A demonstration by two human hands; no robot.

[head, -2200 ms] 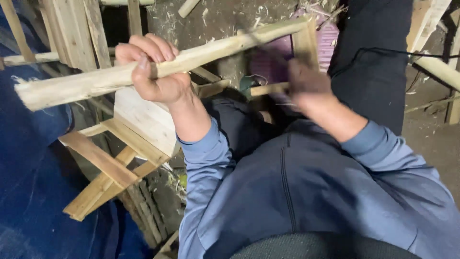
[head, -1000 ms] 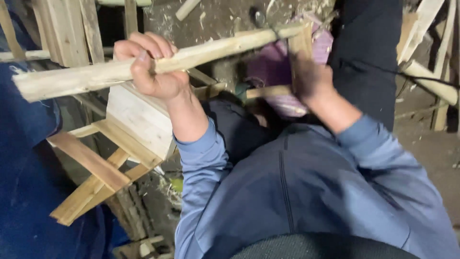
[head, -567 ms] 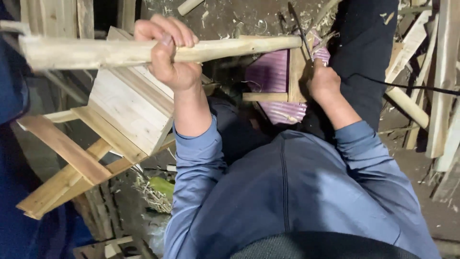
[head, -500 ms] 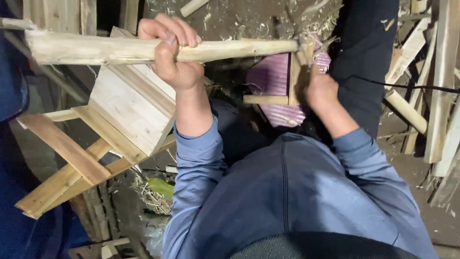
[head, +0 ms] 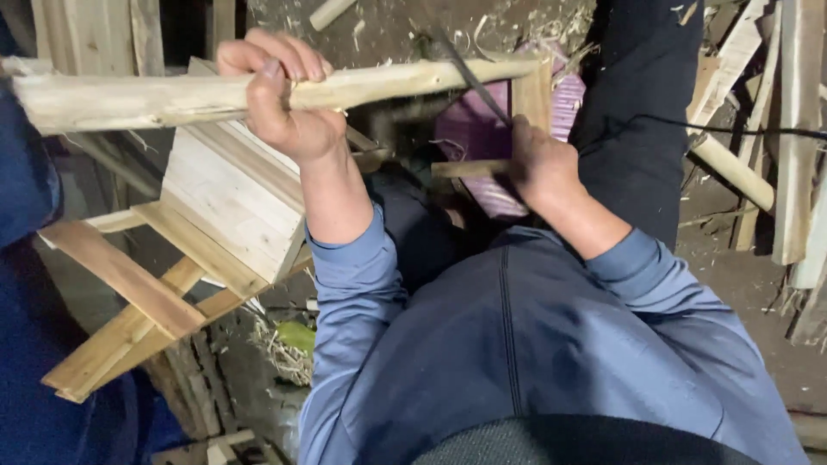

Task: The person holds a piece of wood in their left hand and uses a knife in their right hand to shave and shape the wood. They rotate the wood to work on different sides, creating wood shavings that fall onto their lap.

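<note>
Left hand raised, fingers curled tight round pale wooden pole, right hand fisted on thin dark blade

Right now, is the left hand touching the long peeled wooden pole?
Touching. The head view shows the left hand wrapped around the long wooden pole, fingers curled over its top and the palm underneath, with no gap between them.

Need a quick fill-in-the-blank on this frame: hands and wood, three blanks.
1. The left hand grips a long wooden ____.
2. The right hand holds a thin dark ____ against the pole.
3. Both sleeves are ____ in colour.

Missing words: pole; blade; blue
</note>
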